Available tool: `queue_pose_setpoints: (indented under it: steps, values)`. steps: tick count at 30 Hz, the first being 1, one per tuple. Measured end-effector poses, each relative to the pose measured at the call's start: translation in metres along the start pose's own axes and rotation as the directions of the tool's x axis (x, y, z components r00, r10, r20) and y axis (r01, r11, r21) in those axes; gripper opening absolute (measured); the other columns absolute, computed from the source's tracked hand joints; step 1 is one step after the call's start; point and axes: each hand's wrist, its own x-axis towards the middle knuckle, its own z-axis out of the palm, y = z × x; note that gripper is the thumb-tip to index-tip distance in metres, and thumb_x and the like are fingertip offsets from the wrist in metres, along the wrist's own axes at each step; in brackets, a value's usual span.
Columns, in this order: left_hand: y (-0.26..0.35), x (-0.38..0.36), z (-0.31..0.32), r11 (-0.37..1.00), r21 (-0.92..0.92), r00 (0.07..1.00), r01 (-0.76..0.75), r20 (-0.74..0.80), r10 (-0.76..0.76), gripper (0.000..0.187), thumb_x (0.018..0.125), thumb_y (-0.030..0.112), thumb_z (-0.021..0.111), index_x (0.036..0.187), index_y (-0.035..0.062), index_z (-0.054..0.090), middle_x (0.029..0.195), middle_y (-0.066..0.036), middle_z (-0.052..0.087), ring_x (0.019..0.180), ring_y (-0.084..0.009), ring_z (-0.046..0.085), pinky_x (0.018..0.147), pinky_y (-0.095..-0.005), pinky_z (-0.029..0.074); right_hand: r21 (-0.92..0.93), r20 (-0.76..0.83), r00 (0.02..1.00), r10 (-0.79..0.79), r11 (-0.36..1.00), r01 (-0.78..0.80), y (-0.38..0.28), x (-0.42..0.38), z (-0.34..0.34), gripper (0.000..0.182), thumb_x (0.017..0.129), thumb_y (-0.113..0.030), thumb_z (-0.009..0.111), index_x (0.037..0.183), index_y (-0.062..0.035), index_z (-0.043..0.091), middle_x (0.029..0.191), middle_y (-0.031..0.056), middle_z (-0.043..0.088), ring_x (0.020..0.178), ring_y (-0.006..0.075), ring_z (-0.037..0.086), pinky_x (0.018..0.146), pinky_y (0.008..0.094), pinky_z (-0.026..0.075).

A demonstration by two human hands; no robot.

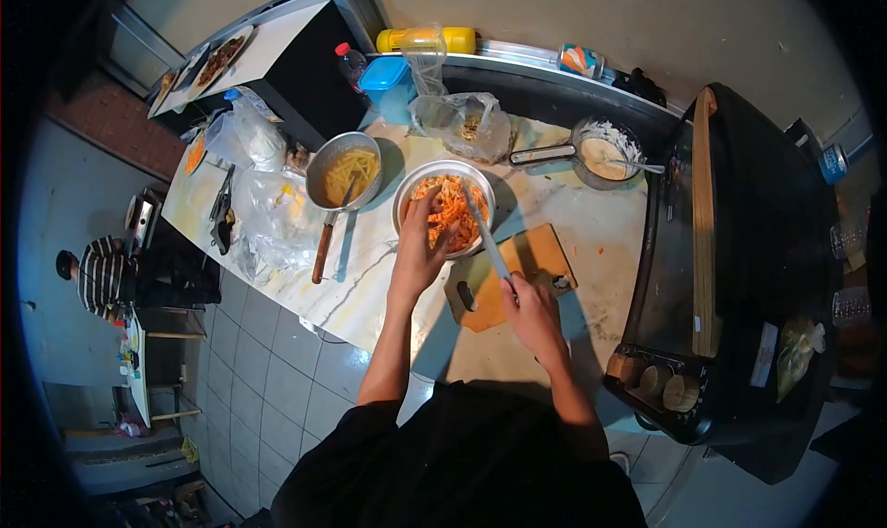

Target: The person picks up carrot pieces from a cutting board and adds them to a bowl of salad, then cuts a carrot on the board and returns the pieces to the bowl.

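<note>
A round metal bowl (401, 188) of shredded orange food (451, 216) stands on the marble-patterned table. Over its left part is my left hand (421, 246), fingers spread and reaching down to the food; nothing shows in its grasp. My right hand (531, 311) is closed around the handle of a long knife (490, 239). The blade points up and left, its tip over the bowl's right part. Beneath the knife, right of the bowl, lies a wooden cutting board (533, 255) with dark cut-outs.
Left of the bowl stands a pot (319, 172) of yellow strips, beside plastic bags (277, 214). Behind are a blue-lidded container (386, 73) and an open bag (462, 126). A pan (591, 179) with white mixture stands right, near a black appliance (679, 251). A person (102, 274) is far left.
</note>
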Motion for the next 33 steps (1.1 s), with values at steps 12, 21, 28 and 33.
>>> queue_pose_setpoints:
  steps: [12,21,28,33]
  values:
    - [-0.009,-0.018,0.018,0.987,-0.089,0.989,0.137,-0.044,-0.141,0.017,0.086,0.006,0.067,0.102,-0.001,0.068,0.08,-0.01,0.065,0.068,-0.0159,0.061,0.065,-0.0285,0.049,-0.042,0.053,0.999,-0.006,0.999,0.009,0.003,0.011,0.011,0.024,0.096,-0.026,0.051,0.087,-0.0049,0.057,0.061,0.0173,0.058,0.061,0.0411,0.059,0.058,0.0511,0.045]
    - [-0.019,0.001,0.018,0.996,0.062,0.981,0.068,-0.185,-0.056,0.015,0.087,0.007,0.066,0.1,-0.0015,0.068,0.081,-0.01,0.062,0.07,-0.0152,0.062,0.056,-0.0274,0.05,0.131,0.06,0.996,0.066,0.989,-0.074,0.01,0.005,0.005,0.025,0.095,-0.025,0.054,0.084,-0.0017,0.056,0.065,0.0199,0.059,0.063,0.0411,0.06,0.055,0.0477,0.044]
    - [-0.008,-0.005,0.018,0.992,-0.055,0.992,0.112,-0.057,-0.115,0.018,0.092,0.013,0.064,0.103,-0.0011,0.067,0.089,-0.009,0.067,0.081,-0.0136,0.065,0.062,-0.0269,0.053,0.175,0.045,0.996,0.071,0.982,-0.078,0.02,0.003,0.0,0.025,0.096,-0.02,0.054,0.084,0.0025,0.055,0.061,0.0184,0.051,0.05,0.0281,0.048,0.05,0.0374,0.037]
    - [0.012,-0.029,0.048,0.975,-0.2,0.983,0.092,0.176,-0.056,0.019,0.087,0.002,0.064,0.105,-0.0006,0.065,0.093,-0.009,0.069,0.08,-0.0154,0.067,0.064,-0.0281,0.054,0.175,-0.13,0.983,0.133,0.978,-0.109,0.037,-0.018,-0.015,0.023,0.097,-0.019,0.053,0.089,0.0023,0.057,0.062,0.0189,0.052,0.051,0.029,0.051,0.049,0.0372,0.038]
